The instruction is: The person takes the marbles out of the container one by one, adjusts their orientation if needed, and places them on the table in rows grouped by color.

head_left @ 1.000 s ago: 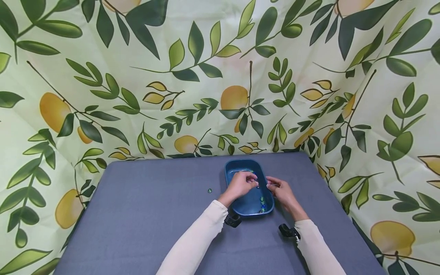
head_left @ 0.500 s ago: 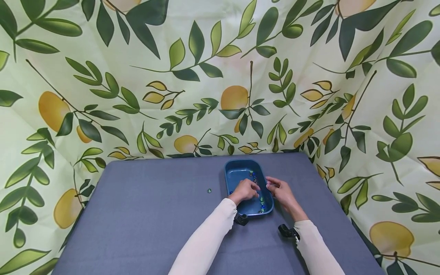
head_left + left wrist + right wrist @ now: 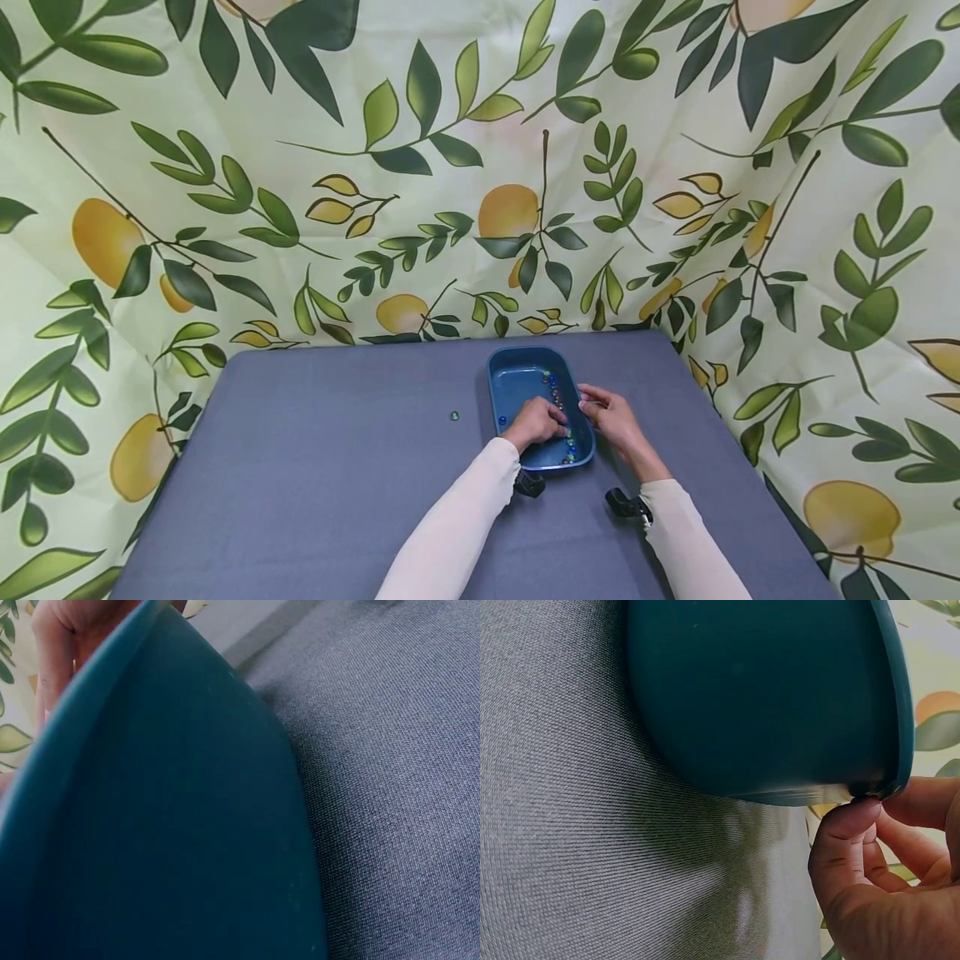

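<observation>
A blue rectangular tray (image 3: 517, 357) stands on the grey cloth, holding several small glass marbles (image 3: 553, 385) in a loose line near its right wall. My left hand (image 3: 534, 421) is inside the tray with bent fingers, its fingertips down by a green marble (image 3: 568, 433); whether they pinch one is hidden. At the tray's right rim, my right hand (image 3: 611, 417) holds the edge between thumb and fingers, and the right wrist view shows the thumb (image 3: 855, 817) against the rim. One blue marble (image 3: 502, 420) lies near the left wall.
A single green marble (image 3: 453, 416) lies on the grey tablecloth (image 3: 337, 467), left of the tray. Fabric printed with leaves and fruit (image 3: 508, 210) hangs behind the table and along both sides.
My left hand has moved down and slightly right inside the tray, toward its near right part, uncovering the upper marbles. My right hand has stayed at the rim.
</observation>
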The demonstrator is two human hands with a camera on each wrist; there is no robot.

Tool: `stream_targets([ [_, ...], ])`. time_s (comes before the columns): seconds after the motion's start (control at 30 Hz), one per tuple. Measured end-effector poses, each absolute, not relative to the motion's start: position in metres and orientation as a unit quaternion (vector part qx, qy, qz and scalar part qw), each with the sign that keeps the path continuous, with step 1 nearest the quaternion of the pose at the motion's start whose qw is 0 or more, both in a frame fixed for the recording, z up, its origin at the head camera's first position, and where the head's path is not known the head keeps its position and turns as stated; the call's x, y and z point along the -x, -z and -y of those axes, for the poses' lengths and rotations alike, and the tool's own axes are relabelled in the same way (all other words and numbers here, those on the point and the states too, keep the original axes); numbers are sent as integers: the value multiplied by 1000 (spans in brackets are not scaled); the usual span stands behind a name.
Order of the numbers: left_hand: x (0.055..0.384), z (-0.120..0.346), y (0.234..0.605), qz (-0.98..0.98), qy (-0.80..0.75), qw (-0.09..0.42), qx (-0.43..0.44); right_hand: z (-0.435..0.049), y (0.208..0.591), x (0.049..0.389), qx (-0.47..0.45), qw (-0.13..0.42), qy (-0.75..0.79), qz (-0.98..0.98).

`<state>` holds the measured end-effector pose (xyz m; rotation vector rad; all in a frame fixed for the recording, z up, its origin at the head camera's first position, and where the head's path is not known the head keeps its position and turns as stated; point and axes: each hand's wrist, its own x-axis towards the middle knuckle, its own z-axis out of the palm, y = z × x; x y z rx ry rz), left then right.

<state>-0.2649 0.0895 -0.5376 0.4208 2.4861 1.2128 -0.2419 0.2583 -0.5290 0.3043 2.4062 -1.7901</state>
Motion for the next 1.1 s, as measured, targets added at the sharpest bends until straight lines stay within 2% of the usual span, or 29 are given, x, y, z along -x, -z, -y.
stream_targets([
  [0.63,263,-93,538,-908,-342,156,-185,-259,531,243,-99,58,589,-800],
  [1.1,261,-87,533,-870,-429,134,-203,-258,531,241,-98,50,577,-810],
])
